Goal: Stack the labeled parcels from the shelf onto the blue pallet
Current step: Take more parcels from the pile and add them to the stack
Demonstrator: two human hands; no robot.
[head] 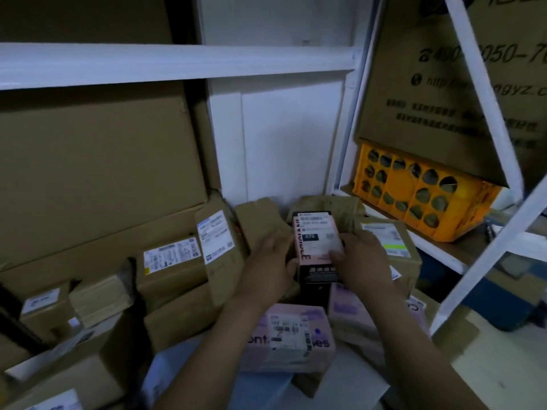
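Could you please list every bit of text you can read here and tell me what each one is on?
"070": white label on the pink-and-black box, held in the left hand and right hand.
"INVISIBLE", apparently, sideways: that box's pink side.
"400", "050-7", "http", "ngyz.c": tilted brown carton, partly behind a shelf post.
"ont", "es": pink parcel nearest the camera.
Shipping labels on the brown parcels: too blurred to read.

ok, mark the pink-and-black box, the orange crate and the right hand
pink-and-black box [314,242]: head view, on its white label.
orange crate [405,181]: head view, solid centre of its perforated side.
right hand [367,261]: head view, back of the hand.
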